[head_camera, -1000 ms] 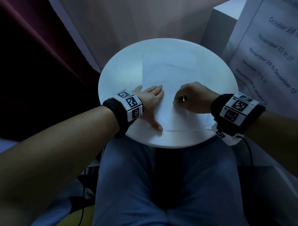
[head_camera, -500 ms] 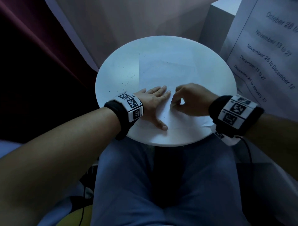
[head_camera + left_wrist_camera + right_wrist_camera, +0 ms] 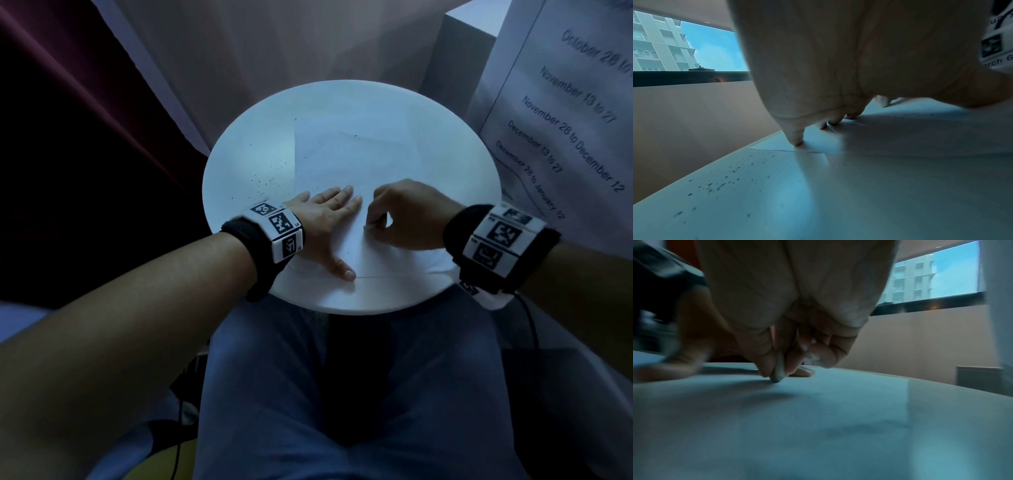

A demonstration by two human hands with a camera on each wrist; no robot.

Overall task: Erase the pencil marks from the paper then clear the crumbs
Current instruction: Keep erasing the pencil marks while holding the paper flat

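Two hands work on the paper (image 3: 349, 161) lying on the round desk (image 3: 445, 144). The left hand (image 3: 325, 219) lies flat with straight fingers, pressing the paper down. The right hand (image 3: 400, 216) pinches a small eraser (image 3: 778, 369) tight and its tip touches the paper. Rubbing looks partly done. Crumbs (image 3: 270, 174) sit left of the paper, not yet cleared.

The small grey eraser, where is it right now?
The small grey eraser is pinched in the right hand, tip on the white paper beside the flat left hand.
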